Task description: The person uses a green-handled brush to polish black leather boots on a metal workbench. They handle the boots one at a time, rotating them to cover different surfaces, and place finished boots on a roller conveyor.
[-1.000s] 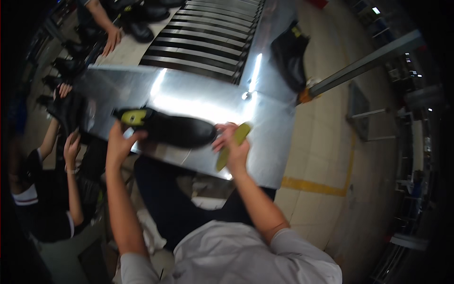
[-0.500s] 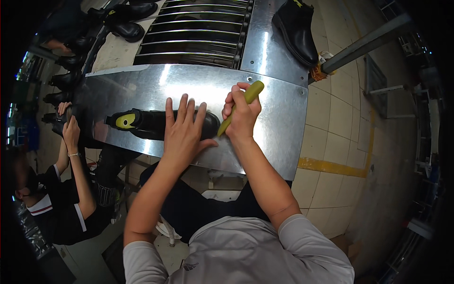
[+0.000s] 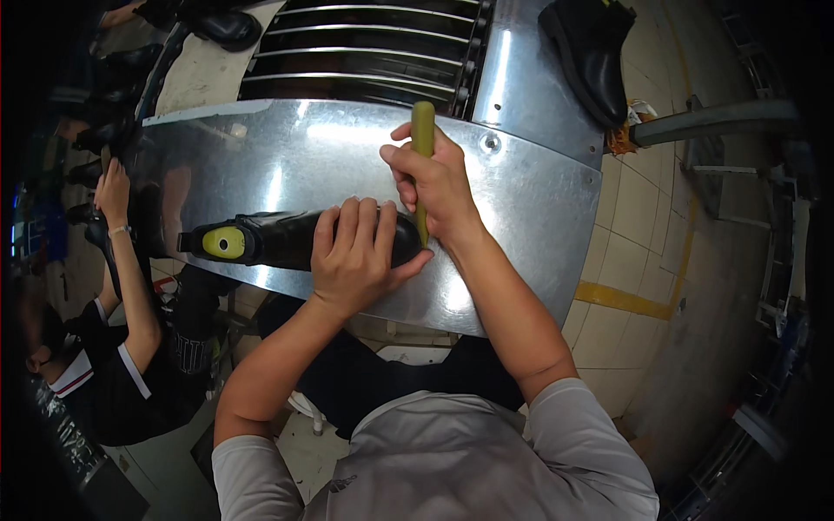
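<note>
Across the shiny metal worktop (image 3: pixel 530 234) lies a black ankle boot (image 3: pixel 285 243), held near its toe by my left hand (image 3: pixel 352 256); my right hand (image 3: pixel 441 184) grips a tapered olive-green stick (image 3: pixel 423 130), tip at the toe.

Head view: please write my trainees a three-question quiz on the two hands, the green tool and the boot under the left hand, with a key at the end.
1. What does the right hand hold?
A) a white cloth
B) an olive-green stick
C) a second boot

2. True or false: the fingers of the left hand lie across the black boot.

3. Fill in: the stick's narrow lower end is beside the boot's ____.

Key: 1. B; 2. true; 3. toe.
</note>
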### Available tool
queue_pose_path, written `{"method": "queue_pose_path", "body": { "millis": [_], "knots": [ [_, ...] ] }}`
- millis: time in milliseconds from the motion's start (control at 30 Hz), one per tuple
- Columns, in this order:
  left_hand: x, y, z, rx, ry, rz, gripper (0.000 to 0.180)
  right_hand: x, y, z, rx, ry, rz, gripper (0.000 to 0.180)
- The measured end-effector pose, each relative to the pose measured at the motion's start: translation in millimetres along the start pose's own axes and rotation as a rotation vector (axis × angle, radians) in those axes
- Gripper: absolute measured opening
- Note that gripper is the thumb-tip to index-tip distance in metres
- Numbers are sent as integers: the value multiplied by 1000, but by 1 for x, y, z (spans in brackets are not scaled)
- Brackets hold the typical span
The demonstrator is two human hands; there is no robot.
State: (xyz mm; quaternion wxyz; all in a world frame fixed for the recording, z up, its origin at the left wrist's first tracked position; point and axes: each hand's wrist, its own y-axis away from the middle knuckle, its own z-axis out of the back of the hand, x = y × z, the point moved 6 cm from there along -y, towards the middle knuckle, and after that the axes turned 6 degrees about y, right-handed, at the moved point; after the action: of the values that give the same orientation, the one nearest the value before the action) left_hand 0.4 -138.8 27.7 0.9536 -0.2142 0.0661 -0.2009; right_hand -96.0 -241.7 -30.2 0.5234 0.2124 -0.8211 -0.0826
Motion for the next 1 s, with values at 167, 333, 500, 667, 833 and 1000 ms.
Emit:
{"method": "queue_pose_path", "body": {
  "millis": [167, 333, 500, 667, 833, 1000],
  "knots": [
    [4, 4, -5, 1, -9, -1, 68, -2, -9, -8, 132, 31, -59, 29],
    [6, 4, -4, 2, -13, -1, 69, 3, -21, -26, 248, 91, -6, 30],
    [5, 3, -5, -1, -20, 2, 69, 1, -36, -29, 253, 42, -17, 26],
    [5, 3, -1, -15, -20, 3, 71, 3, -40, -39, 229, 37, 62, 23],
    [8, 3, -1, 10, -25, 34, 71, 22, -16, 5, 52, -143, 60, 26],
    [6, 3, -4, 13, -27, 22, 72, 6, 4, 20, -65, -196, 39, 24]
  ]
}}
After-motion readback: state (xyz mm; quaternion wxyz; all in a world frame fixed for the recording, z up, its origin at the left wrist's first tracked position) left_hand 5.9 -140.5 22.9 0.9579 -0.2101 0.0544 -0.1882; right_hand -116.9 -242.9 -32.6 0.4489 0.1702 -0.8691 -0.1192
